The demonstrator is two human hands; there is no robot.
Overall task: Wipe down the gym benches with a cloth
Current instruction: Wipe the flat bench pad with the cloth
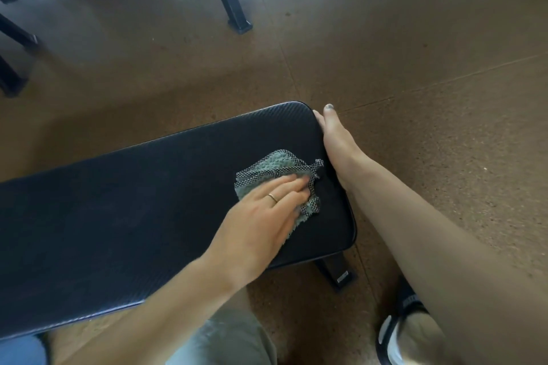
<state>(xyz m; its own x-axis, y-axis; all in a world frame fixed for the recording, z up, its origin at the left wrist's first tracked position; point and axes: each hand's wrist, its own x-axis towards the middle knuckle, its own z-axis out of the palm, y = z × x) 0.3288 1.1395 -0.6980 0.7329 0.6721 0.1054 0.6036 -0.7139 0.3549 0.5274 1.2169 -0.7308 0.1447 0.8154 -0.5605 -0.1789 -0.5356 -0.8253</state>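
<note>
Left hand [261, 213] is pressing flat, fingers spread, on green cloth [278, 175] near rt end of black bench pad [133, 201]. Right hand [335, 139] is lying open along pad's end edge, w/o gripping. Risk: loose cloth is bunching, likely skipping patches.

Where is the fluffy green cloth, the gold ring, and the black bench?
Fluffy green cloth [271, 167]: head view, on its bare upper part.
Thin gold ring [272, 197]: head view, on the band.
Black padded bench [133, 201]: head view, on the bare top.

Cloth [268, 170] on black bench [133, 204]
</note>
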